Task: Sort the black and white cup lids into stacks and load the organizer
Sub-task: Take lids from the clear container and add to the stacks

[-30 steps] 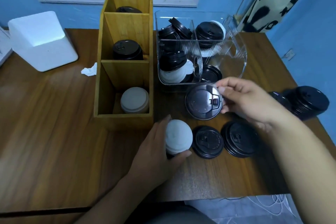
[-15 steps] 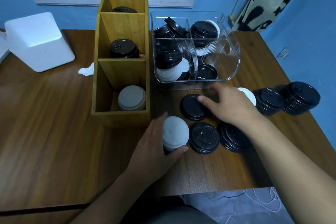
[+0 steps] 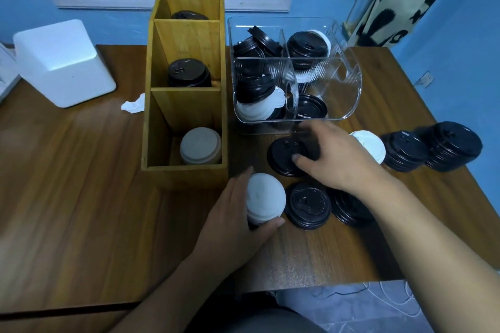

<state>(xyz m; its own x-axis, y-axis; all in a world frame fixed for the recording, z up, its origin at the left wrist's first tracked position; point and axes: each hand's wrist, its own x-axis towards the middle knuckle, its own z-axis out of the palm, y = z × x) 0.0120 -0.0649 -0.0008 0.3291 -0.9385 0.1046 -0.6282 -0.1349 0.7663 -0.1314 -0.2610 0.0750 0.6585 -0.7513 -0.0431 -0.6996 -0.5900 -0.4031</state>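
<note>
My left hand [image 3: 232,220] is wrapped around a short stack of lids topped by a white lid [image 3: 266,199], standing on the table in front of the wooden organizer [image 3: 186,173]. My right hand [image 3: 336,155] lies flat over a black lid [image 3: 284,155] on the table, its fingers pressing on it. Two more black lids [image 3: 308,205] lie just below that hand. A white lid [image 3: 372,143] and two black stacks [image 3: 405,150] sit to the right. The organizer's near slot holds white lids [image 3: 200,144], its middle slot black lids [image 3: 188,73].
A clear plastic bin [image 3: 346,105] with mixed black and white lids stands behind my right hand. A white box [image 3: 63,62] sits at the table's far left, a crumpled tissue [image 3: 132,105] beside the organizer. The table's front edge runs just below my arms.
My right hand brought a black lid down from in front of the clear bin and laid it flat on the table. My left hand kept its hold on the white-topped stack.
</note>
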